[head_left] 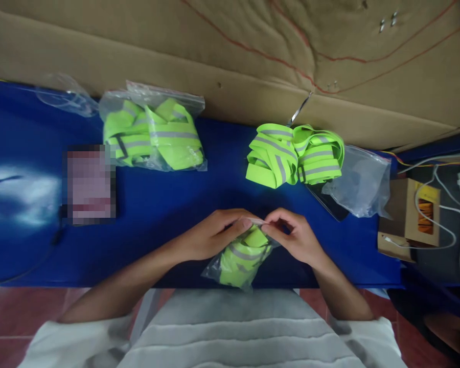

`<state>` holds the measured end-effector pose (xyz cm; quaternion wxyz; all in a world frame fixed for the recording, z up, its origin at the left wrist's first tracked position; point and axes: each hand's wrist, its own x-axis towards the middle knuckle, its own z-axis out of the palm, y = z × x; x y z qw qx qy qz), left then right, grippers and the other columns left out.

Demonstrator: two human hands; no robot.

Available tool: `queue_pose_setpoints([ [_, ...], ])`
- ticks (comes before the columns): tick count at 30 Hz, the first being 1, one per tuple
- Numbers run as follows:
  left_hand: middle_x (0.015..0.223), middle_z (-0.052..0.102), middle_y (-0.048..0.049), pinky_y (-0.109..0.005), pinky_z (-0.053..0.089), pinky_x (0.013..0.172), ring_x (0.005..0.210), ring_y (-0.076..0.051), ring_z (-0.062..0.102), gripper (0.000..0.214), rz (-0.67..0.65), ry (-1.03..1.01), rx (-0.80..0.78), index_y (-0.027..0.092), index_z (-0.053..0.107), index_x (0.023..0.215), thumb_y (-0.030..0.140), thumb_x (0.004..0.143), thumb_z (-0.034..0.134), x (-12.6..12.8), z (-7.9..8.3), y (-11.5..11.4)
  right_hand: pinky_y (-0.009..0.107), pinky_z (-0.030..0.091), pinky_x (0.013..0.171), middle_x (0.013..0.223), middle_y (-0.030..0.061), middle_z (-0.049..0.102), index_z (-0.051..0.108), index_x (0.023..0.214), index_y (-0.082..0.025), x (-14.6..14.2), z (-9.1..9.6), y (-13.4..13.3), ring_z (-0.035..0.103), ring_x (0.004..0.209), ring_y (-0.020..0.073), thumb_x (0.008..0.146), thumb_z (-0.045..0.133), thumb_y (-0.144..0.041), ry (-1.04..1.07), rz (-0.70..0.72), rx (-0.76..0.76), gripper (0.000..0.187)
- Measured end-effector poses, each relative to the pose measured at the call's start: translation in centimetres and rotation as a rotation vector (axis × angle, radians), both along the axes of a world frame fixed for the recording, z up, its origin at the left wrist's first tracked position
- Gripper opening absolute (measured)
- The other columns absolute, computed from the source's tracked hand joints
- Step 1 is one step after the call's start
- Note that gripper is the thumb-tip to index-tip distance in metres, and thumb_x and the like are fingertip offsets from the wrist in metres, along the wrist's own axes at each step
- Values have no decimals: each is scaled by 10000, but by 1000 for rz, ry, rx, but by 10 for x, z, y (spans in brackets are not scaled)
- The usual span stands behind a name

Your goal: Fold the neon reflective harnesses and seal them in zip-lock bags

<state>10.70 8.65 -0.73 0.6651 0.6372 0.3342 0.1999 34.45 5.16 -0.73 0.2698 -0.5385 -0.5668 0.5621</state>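
At the table's near edge lies a clear zip bag (239, 260) with a folded neon-yellow reflective strap in it. Its top edge is pinched between the thumb and fingers of my left hand (218, 232). My right hand (291, 235) pinches the same edge a short way to the right. Both hands are closed on the bag's mouth, the fingertips close together. Beyond my hands sit two loose bundles of reflective strap, one on the left (273, 156) and one on the right (320, 156), grey stripes showing.
Bagged reflective straps (153, 133) lie at the back left, near a blurred-out flat object (90, 184). Right of the loose bundles, an empty clear bag (362, 181) partly covers a dark flat device (331, 204). A cardboard box (410, 214) and white cables occupy the right end.
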Motion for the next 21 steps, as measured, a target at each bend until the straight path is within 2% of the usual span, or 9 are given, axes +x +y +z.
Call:
queue_pose_setpoints([
  [2,1169,761,-76,-245,509,933,1058,-170,714,371,11,5,79,162,731,1208,336,1104,420,-1,4,-2,253,448,654,812,-1,700,728,894,-212,2,1,1,593,704,125,933,750,-404,12,-12,2,197],
  [6,871,752,-32,-225,493,742,780,-140,677,403,233,119,176,153,750,975,379,1095,438,-1,4,-6,260,449,639,795,5,691,733,913,-217,6,2,2,594,695,136,937,741,-443,15,-12,17,228],
  [8,790,716,-21,-225,475,677,715,-137,637,448,341,131,144,152,748,933,438,1090,440,-1,2,-5,263,455,637,790,9,692,734,911,-217,6,1,1,606,699,144,945,731,-446,14,-33,43,232],
  [10,838,735,-37,-232,498,698,768,-155,660,469,396,65,49,150,763,966,502,1071,470,-1,0,-3,268,452,633,790,13,694,732,891,-217,5,0,0,608,700,148,956,722,-428,-7,-73,100,221],
  [13,950,782,-57,-240,531,755,852,-177,701,394,395,-56,-75,158,792,1013,515,998,626,2,-3,-2,273,443,632,807,13,697,721,877,-221,1,0,-2,593,695,144,979,697,-382,-52,-127,189,192],
  [15,951,798,-52,-234,534,748,837,-171,710,325,412,-63,-82,167,809,1002,467,963,693,4,-4,-2,272,448,641,822,12,697,715,885,-225,-1,0,-3,588,698,140,989,683,-363,-71,-130,211,176],
  [18,943,814,-52,-249,559,788,854,-186,735,296,440,-19,-57,172,828,988,435,963,695,4,-4,-2,273,467,668,834,17,698,723,907,-227,1,2,-2,605,726,148,990,680,-375,-81,-89,183,175],
  [21,1024,821,-68,-273,586,845,937,-220,758,359,381,-21,-122,166,831,1052,483,959,690,-1,-3,2,267,494,680,857,22,717,741,943,-228,9,3,0,637,755,156,957,720,-412,-37,-61,112,185],
])
